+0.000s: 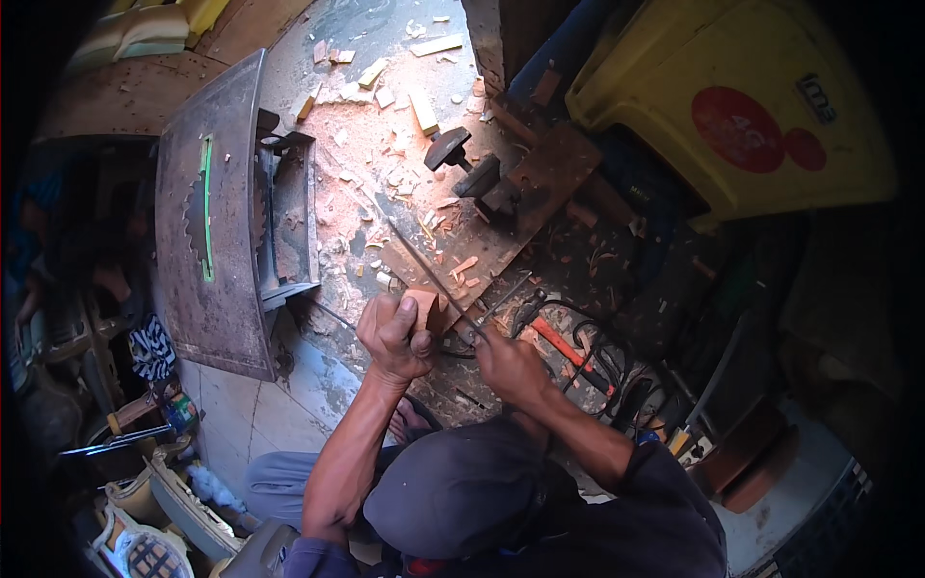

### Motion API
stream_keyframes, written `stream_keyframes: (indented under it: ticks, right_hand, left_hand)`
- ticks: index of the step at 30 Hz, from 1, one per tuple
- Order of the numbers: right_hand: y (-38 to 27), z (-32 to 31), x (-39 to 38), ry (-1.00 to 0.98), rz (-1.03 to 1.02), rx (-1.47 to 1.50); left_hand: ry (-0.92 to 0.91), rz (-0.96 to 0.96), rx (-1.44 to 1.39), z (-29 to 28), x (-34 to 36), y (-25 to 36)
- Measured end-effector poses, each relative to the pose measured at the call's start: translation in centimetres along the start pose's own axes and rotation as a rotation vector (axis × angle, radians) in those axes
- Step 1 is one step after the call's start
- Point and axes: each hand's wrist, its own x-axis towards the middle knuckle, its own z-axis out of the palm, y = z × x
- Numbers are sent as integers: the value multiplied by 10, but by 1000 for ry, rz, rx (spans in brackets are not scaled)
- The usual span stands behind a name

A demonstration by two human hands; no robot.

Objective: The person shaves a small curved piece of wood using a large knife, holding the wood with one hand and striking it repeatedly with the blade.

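Note:
A small reddish-brown wood block is clasped in my left hand, the thumb pressed over its top. My right hand is closed round the near end of a long, thin, dark file-like tool. Its shaft runs away to the upper left, past the right side of the block; whether it touches the block I cannot tell. Below both hands lies a flat wooden board, with a clamp with dark knobs at its far end. My right fingers are partly hidden by the back of the hand.
To the left stands a metal saw table with a toothed blade in a green-edged slot. Sawdust and wood offcuts cover the floor ahead. An orange-handled tool and black cables lie right of my right hand. A yellow panel leans far right.

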Motion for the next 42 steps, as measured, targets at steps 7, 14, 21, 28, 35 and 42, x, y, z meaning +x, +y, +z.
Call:
stream_keyframes:
  ticks: [7,14,21,28,35,42]
  right_hand:
    - [16,13,0,-12,38,-179]
    - [14,-12,4,-62,107,-25]
    - [-1,-16,-3,-25,29,-65]
    - [-22,-19,3,156,-150,52]
    - [-39,-14,-19,265,-445,54]
    - [-39,-11,-16,165,-456,-125]
  left_hand:
    - [-16,4,-34,1,-2,-2]
    - [-212,-96,16,-45,2,15]
    - [-258,-652,-14,-79,-26,63]
    - [-103,-493,-62,-68,-42,67]
    - [-93,-682,-105,-63,-31,71]
    - [-104,-607,-62,-68,-29,67]
